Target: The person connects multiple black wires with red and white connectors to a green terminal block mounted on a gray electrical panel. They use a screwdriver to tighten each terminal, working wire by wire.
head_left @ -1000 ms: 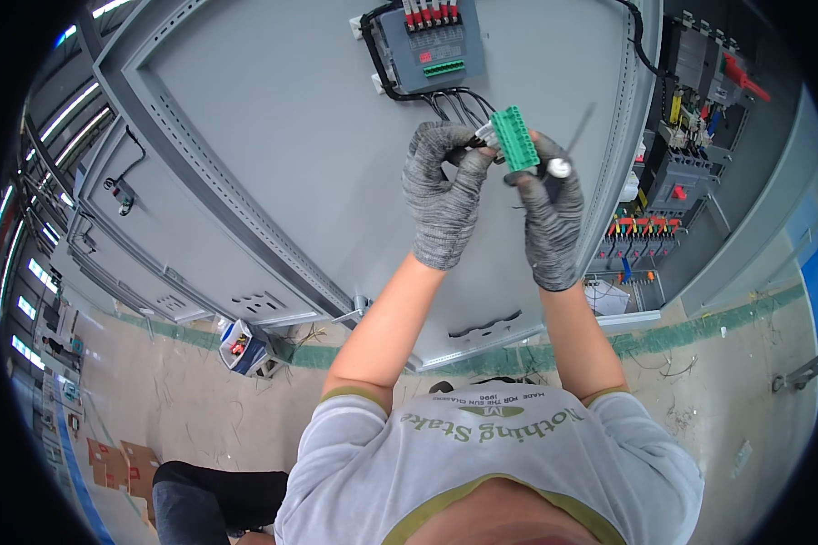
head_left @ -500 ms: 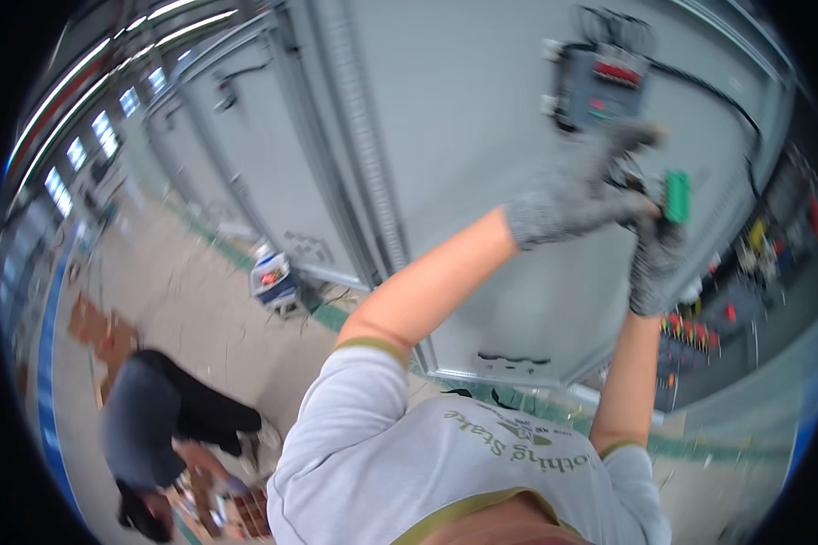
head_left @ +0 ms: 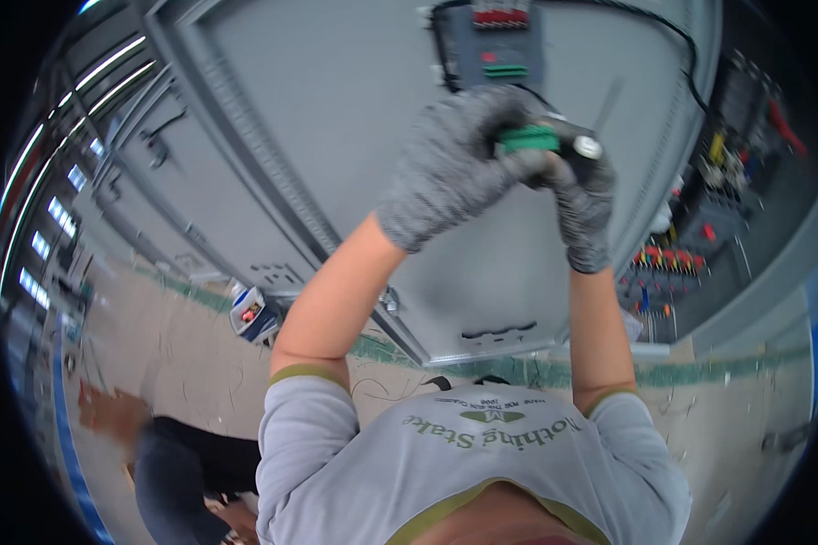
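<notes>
- Both my hands are raised in front of the grey cabinet door (head_left: 336,118) and pressed close together, each in a grey knitted glove
- My left hand (head_left: 454,163) is curled around the green terminal connector (head_left: 528,138); its fingers close on the connector from the left side
- My right hand (head_left: 580,195) grips a dark tool with a round silver end (head_left: 587,146); that end sits just right of the connector, touching or nearly so; I cannot tell which
- The connector sits just below the dark module (head_left: 493,44) mounted on the door; the module has a red strip on top and a green strip lower down
- Black cable (head_left: 691,77) runs from the module's top off to the right
- An open cabinet with coloured wiring (head_left: 700,245) stands to my right
- A small box (head_left: 250,313) lies on the floor by the door's lower edge
</notes>
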The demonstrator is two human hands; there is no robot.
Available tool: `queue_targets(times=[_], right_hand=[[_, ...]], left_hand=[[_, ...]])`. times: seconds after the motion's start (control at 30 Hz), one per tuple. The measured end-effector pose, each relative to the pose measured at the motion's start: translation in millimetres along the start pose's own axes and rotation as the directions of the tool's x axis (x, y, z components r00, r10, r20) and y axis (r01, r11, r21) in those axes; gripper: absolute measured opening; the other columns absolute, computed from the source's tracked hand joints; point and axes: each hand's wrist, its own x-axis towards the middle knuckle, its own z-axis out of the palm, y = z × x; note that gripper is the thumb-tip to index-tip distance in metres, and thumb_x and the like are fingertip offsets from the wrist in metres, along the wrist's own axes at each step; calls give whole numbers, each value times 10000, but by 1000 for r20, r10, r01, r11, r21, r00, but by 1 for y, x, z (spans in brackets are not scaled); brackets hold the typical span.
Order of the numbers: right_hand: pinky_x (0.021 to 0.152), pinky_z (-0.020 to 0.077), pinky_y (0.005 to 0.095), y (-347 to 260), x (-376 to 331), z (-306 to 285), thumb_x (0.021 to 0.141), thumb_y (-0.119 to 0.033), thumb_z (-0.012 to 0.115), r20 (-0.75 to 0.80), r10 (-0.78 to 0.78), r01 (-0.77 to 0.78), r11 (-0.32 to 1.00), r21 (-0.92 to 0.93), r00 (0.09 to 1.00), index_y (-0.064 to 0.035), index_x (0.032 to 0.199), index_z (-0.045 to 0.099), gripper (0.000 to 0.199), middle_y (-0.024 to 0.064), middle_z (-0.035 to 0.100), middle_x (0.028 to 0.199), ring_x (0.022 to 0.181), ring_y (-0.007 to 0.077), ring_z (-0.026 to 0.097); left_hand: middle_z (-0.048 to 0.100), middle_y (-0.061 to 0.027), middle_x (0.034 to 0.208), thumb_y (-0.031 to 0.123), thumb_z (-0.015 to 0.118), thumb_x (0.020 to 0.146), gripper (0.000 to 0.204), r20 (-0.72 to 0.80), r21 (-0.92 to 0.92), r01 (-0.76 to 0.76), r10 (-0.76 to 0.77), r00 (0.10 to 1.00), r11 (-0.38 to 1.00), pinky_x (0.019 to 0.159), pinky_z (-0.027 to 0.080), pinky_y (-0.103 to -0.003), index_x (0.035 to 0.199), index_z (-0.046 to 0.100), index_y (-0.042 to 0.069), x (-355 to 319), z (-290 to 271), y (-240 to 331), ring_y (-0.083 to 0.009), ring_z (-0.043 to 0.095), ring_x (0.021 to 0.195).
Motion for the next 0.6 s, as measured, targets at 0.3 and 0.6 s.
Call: queue_targets(times=[0.3,0.6], right_hand=[[664,508,228,28,-24,-11,876,-119,662,-189,271,-270,962,30,944,-18,1047,623,202,27,657,834,730,84,609],[664,523,240,12,-18,-18,882,-189,668,-167,267,-268,963,17,949,-17,1039,618,238,44,655,827,710,104,625]], left_hand=[[607,-9,705,321,729,811,292,309,-42,460,-426,850,887,593,462,-221,880,659,47,26,21,-31,-70,559,672],[629,-57,952,288,745,801,388,116,-243,252,-229,966,937,785,494,-272,1070,632,31,0,34,-31,-131,580,902]])
